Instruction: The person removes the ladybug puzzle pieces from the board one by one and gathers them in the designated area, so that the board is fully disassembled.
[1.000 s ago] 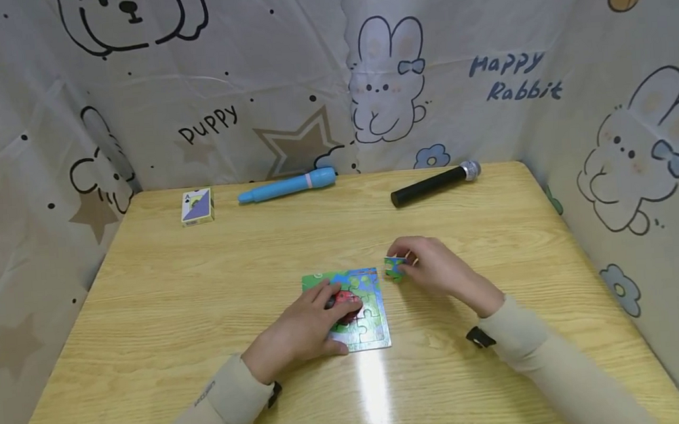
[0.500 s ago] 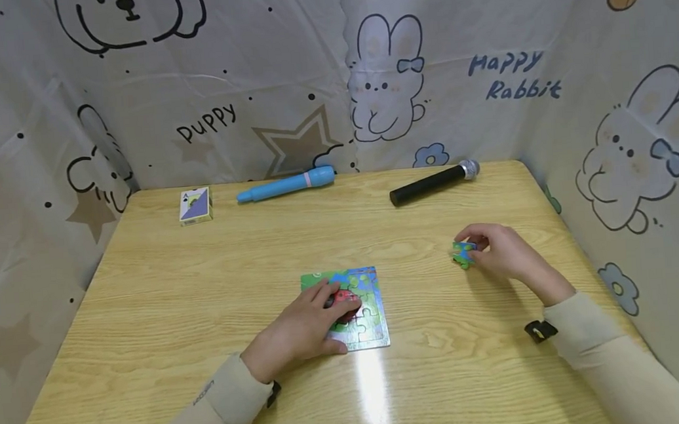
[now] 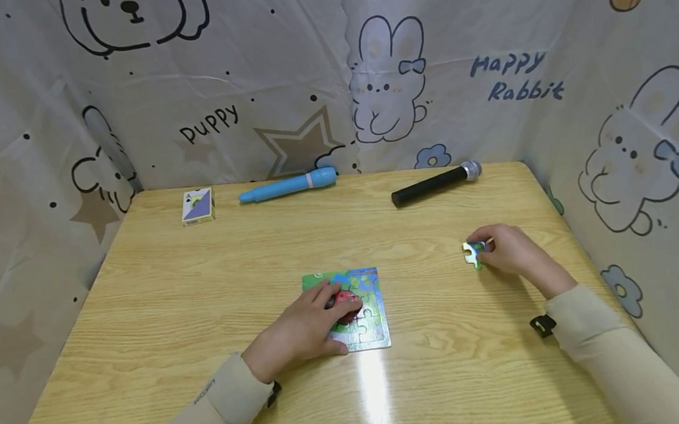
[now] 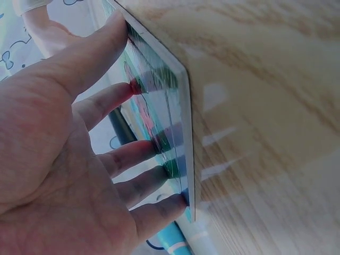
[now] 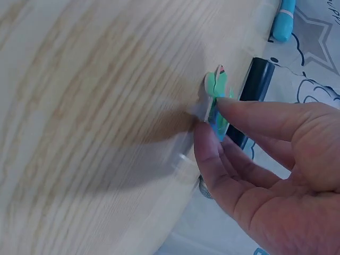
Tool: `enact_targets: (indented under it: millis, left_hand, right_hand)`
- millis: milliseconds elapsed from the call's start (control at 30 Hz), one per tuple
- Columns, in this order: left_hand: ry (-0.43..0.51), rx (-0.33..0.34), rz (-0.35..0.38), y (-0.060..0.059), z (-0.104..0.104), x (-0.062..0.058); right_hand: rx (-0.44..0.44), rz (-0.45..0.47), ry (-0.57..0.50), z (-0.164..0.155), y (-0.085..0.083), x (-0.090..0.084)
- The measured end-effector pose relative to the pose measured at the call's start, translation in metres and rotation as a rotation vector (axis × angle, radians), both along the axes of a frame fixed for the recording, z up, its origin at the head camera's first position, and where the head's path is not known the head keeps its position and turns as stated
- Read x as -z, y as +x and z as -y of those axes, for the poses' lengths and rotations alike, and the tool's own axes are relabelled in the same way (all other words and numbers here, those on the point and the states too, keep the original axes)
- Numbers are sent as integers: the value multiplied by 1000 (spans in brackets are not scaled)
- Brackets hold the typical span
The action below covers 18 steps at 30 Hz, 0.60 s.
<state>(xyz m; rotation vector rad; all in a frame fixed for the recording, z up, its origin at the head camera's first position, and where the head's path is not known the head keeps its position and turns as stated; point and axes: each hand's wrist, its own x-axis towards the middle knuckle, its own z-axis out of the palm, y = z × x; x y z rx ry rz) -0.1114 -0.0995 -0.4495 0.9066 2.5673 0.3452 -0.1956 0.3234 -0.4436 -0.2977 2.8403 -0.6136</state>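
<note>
A square jigsaw puzzle (image 3: 375, 333) with a red ladybird picture lies flat near the middle of the table. My left hand (image 3: 300, 323) rests on it, fingers spread and fingertips touching its face, hiding the lower left part. In the left wrist view the thumb of that hand (image 4: 69, 154) reaches the edge of the puzzle (image 4: 169, 79). Further right, my right hand (image 3: 514, 252) pinches a green and blue jigsaw piece (image 3: 472, 254) between thumb and fingers. The right wrist view shows the piece (image 5: 217, 85) on edge, close over the wood, partly covered by the fingertips.
Along the back of the wooden table (image 3: 201, 267) lie a playing-card box (image 3: 198, 207), a blue pen-shaped thing (image 3: 287, 185) and a black microphone (image 3: 435, 184) with a silver head. A printed curtain (image 3: 305, 63) closes off the back and both sides.
My right hand has carried the jigsaw piece from beside the puzzle to the right, slightly further in the last half second, with the piece turning. The left hand and the puzzle have stayed put.
</note>
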Motion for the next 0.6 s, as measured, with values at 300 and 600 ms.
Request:
enact_targets:
  millis: [300,600]
  left_hand:
    - [-2,5,-11,0,-2,1]
    - [15,2,-1,0,0,2]
  right_hand:
    - [-2,-29,26,7,0,3]
    - [-17,-107,61,18,5,9]
